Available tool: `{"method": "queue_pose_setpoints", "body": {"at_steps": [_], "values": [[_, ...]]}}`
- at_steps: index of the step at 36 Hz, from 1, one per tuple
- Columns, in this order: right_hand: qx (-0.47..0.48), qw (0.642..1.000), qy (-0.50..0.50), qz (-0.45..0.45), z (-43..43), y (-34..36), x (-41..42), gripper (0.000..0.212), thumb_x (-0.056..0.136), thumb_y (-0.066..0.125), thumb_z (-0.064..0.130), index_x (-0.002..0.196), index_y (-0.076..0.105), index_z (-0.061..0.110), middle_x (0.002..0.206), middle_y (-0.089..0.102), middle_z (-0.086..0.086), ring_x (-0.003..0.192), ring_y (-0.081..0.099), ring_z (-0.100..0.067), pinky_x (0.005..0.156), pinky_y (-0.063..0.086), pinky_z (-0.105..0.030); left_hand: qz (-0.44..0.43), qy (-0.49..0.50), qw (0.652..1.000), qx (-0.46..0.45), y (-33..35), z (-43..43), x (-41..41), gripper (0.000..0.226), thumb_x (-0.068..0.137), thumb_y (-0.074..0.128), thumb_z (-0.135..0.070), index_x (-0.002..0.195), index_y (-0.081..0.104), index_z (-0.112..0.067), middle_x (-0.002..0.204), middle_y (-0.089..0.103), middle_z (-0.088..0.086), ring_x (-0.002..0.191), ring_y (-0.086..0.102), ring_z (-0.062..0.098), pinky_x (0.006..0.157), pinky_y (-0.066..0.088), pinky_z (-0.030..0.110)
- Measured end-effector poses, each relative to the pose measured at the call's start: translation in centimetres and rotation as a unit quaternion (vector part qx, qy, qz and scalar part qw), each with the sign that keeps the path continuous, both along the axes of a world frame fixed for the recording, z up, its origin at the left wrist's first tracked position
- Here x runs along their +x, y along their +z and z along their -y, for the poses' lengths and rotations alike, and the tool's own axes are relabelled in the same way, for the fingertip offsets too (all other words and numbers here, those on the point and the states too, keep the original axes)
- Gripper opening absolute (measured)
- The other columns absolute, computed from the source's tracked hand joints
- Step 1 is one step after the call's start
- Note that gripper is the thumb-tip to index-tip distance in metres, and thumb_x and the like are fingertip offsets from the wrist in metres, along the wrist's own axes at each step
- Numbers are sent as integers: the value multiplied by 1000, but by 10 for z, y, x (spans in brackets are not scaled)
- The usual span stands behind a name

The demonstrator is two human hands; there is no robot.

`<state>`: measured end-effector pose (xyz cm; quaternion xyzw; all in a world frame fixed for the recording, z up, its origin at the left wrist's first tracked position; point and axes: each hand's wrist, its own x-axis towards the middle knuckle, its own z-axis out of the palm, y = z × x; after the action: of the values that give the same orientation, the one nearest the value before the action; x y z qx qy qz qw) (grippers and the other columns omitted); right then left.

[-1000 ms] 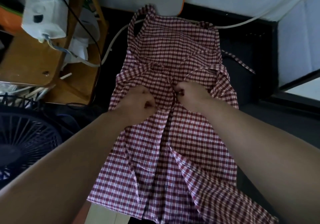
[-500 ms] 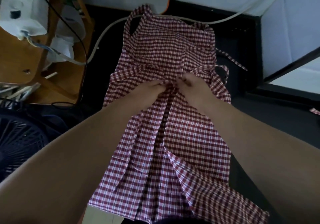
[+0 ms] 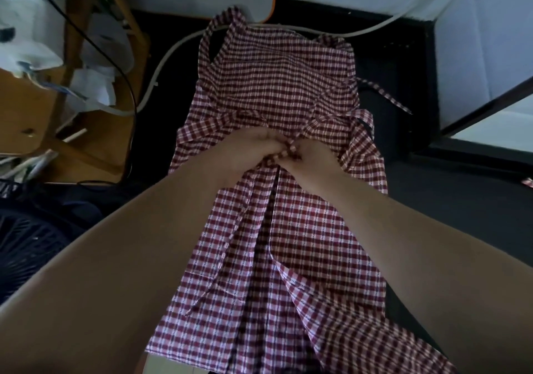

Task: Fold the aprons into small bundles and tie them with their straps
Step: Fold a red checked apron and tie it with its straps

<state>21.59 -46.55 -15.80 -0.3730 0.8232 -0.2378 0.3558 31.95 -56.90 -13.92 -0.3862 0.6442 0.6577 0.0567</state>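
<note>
Your left hand (image 3: 245, 154) and right hand (image 3: 311, 157) both have fingers curled, pinching the straps (image 3: 291, 148) right where they meet at the waist. I'd pull both ends evenly and snug so the side folds don't spring open. The apron (image 3: 277, 85) lies flat on the dark bench (image 3: 447, 209), long axis running straight away from you, neck loop (image 3: 225, 27) at the far end, hem nearest you.

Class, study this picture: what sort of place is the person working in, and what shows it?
Probably a small home workroom, perhaps for sewing: a red checked apron lies on a dark worktop, beside a cluttered wooden table and a fan grille.
</note>
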Motion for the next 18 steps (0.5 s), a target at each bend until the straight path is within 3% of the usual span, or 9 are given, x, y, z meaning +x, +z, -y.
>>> {"method": "queue_pose_setpoints", "body": {"at_steps": [3, 7, 9, 11, 15, 18], "values": [[-6, 999, -19, 27, 2, -3, 1, 23, 96, 52, 34, 100, 64, 15, 60, 51, 5, 52, 44, -11, 56, 33, -32, 2, -21, 1000, 5, -1, 1, -4, 19, 89, 63, -16, 107, 66, -22, 111, 68, 1, 107, 62, 16, 98, 47, 29], [-53, 995, -62, 66, -2, -2, 2, 25, 99, 48, 24, 118, 62, 16, 66, 54, 7, 44, 45, -5, 45, 34, -24, -9, -13, 1000, -7, -2, 3, -8, 5, 91, 64, -27, 95, 66, -25, 102, 68, -5, 98, 61, 10, 87, 47, 24], [-88, 989, -87, 85, -6, -1, 1, 22, 98, 52, 22, 113, 64, 13, 75, 57, 8, 49, 49, 3, 46, 35, -14, -14, 9, 1000, -12, -5, 3, -7, 6, 92, 62, -24, 87, 65, -23, 95, 68, -5, 94, 60, 11, 86, 48, 26], [-91, 988, -105, 74, -10, -1, -1, 21, 96, 55, 27, 110, 65, 15, 87, 58, 11, 69, 51, 4, 59, 38, -9, -12, 25, 1000, -6, -10, 4, -5, 9, 93, 61, -22, 85, 63, -21, 92, 67, -4, 89, 61, 11, 81, 48, 24], [-76, 982, -156, 71, -8, 0, -6, 18, 98, 52, 31, 86, 62, 20, 79, 57, 10, 70, 51, -3, 59, 39, -15, -18, 82, 996, -1, -16, 4, -1, 11, 97, 55, -25, 91, 63, -20, 98, 67, -2, 94, 61, 13, 87, 48, 28], [-87, 957, -238, 141, -4, 3, -9, 31, 97, 52, 37, 77, 62, 14, 67, 57, 3, 64, 52, -11, 65, 44, -25, -25, 134, 990, 36, -14, 3, -1, 9, 93, 58, -16, 84, 61, -16, 84, 65, -2, 84, 60, 12, 82, 48, 26]]}}
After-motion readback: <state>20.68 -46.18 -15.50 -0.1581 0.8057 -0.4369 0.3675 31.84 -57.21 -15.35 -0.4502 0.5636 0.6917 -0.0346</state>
